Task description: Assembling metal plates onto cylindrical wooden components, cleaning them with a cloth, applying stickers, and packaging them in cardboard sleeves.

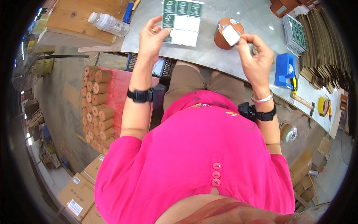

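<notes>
My left hand [152, 41] holds a label sheet [181, 23] by its left edge, thumb on top. Green printed labels fill the sheet's upper row and left side; the remaining squares are bare white. Between thumb and forefinger of my right hand [257, 56] is a small white label [231, 35], tilted. It overlaps the front of a terracotta-coloured round pot [220, 42] on the metal table [209, 58]. From this angle I cannot tell whether the label touches the pot.
A blue tape dispenser [285, 71], a hammer [302, 100] and yellow tape [323, 106] lie at right, near stacked cardboard [322, 48] and more label sheets [294, 34]. A plastic bottle [109, 24] lies at left. Brown cylinders [100, 88] stand on a red pallet [128, 89].
</notes>
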{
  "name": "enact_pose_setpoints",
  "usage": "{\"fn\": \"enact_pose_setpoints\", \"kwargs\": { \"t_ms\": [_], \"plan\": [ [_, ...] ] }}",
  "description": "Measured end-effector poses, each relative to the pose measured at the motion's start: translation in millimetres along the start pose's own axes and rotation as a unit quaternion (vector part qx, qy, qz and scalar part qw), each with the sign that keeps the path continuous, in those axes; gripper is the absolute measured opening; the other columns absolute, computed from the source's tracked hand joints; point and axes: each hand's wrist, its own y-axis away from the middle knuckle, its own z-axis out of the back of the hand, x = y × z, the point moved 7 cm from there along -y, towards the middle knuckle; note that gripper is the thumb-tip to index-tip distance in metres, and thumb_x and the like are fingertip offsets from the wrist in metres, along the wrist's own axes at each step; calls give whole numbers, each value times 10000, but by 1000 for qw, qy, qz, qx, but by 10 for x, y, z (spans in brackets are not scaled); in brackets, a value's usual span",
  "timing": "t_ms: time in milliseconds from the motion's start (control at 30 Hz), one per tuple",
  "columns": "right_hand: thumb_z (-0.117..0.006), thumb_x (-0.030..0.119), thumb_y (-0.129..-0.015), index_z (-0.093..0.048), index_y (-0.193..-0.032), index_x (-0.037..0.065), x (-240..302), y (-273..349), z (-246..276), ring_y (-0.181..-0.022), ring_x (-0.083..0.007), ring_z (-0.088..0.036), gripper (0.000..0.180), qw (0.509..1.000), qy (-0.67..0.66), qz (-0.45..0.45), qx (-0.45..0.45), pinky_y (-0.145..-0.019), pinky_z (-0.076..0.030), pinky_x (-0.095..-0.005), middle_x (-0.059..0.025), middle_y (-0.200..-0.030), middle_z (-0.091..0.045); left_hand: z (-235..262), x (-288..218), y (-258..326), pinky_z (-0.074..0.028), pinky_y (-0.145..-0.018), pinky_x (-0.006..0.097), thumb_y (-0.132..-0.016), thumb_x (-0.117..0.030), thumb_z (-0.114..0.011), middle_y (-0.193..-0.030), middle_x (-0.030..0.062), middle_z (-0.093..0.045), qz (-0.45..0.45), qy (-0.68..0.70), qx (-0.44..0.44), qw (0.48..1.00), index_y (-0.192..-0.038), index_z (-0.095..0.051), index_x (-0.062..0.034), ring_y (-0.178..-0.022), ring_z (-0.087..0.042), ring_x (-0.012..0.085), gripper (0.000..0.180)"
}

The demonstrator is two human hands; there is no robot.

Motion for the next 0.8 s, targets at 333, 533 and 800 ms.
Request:
{"fn": "enact_pose_setpoints", "kwargs": {
  "t_ms": [333,533,800],
  "plan": [
    [-652,66,-834,-688,-843,-33,-296,132,-24,-749,-84,-599,106,990,-47,-130,27,-739,-487,-262,-33,-753,-682,-571,-572,284,-392,-1019,456,-708,-161,-818,-1248,118,-564,-487,-464,-69,736,-1170,-608,-121,-1247,-482,355,509],
    [-645,51,-831,-681,-832,-40,-244,195,-35,-744,-87,-601,98,986,-56,-142,65,-725,-490,-268,-39,-741,-677,-1251,-611,859,-403,-949,447,-650,-70,-793,-1144,19,-620,-579,-373,17,724,-987,-636,-159,-1212,-525,282,382],
    [-670,96,-863,-676,-899,-33,-231,267,5,-780,-91,-602,135,979,-144,-130,59,-748,-487,-268,-38,-810,-689,-1266,-568,784,-431,-927,375,-684,-37,-763,-1008,24,-663,-479,-315,70,816,-926,-652,-120,-1111,-582,273,279]
  ]
}}
